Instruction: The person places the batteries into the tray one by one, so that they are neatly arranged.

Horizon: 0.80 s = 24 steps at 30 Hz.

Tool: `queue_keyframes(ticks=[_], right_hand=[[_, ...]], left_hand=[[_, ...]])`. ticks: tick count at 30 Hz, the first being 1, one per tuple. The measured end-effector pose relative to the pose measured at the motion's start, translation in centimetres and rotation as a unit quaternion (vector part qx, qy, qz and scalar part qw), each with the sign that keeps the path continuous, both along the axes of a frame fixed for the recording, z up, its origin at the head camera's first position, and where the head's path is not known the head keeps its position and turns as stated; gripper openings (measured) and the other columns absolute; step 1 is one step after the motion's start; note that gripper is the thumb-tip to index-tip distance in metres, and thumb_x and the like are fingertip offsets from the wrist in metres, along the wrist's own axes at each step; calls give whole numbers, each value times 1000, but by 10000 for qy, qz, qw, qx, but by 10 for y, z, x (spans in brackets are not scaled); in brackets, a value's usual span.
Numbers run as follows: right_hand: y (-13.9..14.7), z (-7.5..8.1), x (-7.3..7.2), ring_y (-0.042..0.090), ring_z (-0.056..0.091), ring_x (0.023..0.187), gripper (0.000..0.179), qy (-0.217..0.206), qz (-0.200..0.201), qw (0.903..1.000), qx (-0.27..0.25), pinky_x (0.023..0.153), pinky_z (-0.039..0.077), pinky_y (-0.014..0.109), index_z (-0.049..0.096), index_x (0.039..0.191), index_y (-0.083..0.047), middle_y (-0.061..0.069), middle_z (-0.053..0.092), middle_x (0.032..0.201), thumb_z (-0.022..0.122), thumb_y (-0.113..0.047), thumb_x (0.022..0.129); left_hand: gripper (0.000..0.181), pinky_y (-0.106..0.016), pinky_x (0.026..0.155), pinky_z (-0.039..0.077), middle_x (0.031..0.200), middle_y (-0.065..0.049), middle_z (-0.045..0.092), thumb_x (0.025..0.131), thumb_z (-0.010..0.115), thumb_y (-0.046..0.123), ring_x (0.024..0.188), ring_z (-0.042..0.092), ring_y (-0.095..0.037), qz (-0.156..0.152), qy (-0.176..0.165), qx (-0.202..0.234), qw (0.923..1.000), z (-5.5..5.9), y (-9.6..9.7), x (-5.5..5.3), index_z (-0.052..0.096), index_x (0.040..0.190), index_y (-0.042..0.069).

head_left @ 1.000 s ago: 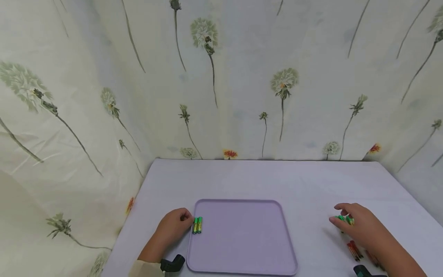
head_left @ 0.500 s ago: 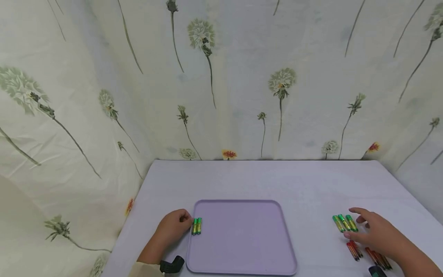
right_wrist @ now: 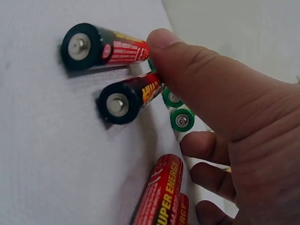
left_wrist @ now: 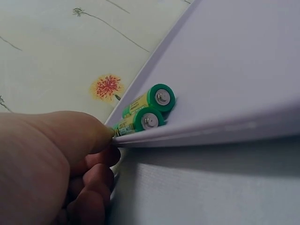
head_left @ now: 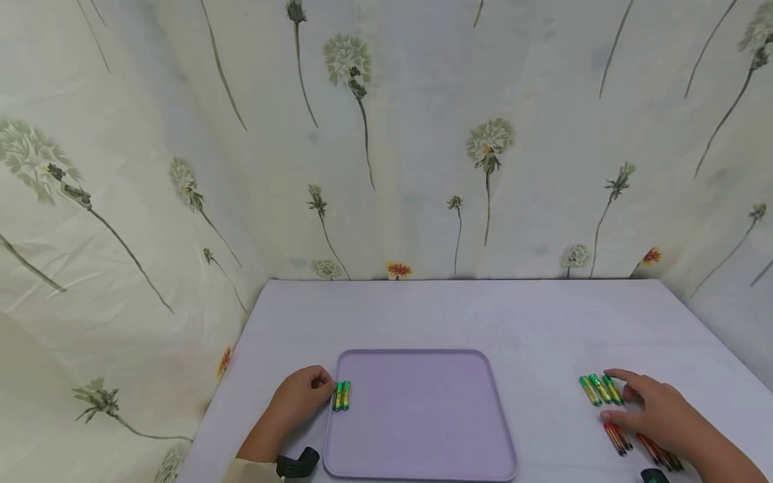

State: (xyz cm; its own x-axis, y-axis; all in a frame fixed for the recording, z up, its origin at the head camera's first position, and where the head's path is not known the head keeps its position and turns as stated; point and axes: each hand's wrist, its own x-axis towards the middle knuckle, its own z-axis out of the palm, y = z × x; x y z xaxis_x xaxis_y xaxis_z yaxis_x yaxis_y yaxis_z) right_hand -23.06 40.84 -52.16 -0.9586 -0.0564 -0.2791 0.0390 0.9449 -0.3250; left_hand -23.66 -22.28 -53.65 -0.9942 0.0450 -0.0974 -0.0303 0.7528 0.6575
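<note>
My left hand [head_left: 302, 396] pinches the left rim of a lilac tray [head_left: 423, 419] between thumb and fingers. Just inside that rim, two green-and-yellow batteries [head_left: 341, 396] lie side by side; the left wrist view shows their metal ends [left_wrist: 161, 97]. My right hand [head_left: 661, 412] hovers at the right, thumb and index finger spread apart and holding nothing. Its index fingertip is right by three green batteries [head_left: 594, 389] lying in a row on the table. Below its thumb are two red-and-black batteries [right_wrist: 129, 98], partly covered by the thumb in the right wrist view.
More red batteries [head_left: 655, 451] lie under the right wrist, near the table's front. The white-covered table [head_left: 459, 315] ends at a curtain [head_left: 417, 134] printed with dandelions, which also hangs along both sides.
My right hand has shifted right off the three green batteries, uncovering them, and its fingers have spread. My left hand stays at the tray rim.
</note>
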Motion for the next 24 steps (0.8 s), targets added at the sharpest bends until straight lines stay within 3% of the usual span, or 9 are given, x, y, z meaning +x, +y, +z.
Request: queue_keyframes(ticks=[12, 19, 24], right_hand=[[0, -1, 0, 26, 56, 95, 96, 32, -78, 9998, -191, 77, 53, 47, 47, 146, 2, 4, 63, 103, 78, -65, 84], [1, -3, 1, 20, 54, 87, 76, 288, -50, 9994, -209, 75, 50, 42, 49, 144, 1, 0, 61, 97, 80, -43, 90], [2, -3, 1, 19, 54, 89, 69, 200, -18, 9995, -248, 75, 49, 42, 49, 142, 2, -1, 62, 98, 79, -36, 93]], left_hand=[[13, -34, 70, 42, 82, 6, 59, 98, 72, 33, 78, 52, -14, -9, 33, -7, 10000, -1, -1, 0, 68, 91, 23], [13, -34, 70, 42, 83, 6, 59, 98, 72, 33, 79, 53, -14, -9, 33, -19, 10000, -1, -1, 0, 68, 91, 23], [14, -35, 71, 42, 83, 6, 59, 98, 71, 35, 80, 53, -14, 2, -37, -48, 10000, -1, -1, -1, 68, 91, 23]])
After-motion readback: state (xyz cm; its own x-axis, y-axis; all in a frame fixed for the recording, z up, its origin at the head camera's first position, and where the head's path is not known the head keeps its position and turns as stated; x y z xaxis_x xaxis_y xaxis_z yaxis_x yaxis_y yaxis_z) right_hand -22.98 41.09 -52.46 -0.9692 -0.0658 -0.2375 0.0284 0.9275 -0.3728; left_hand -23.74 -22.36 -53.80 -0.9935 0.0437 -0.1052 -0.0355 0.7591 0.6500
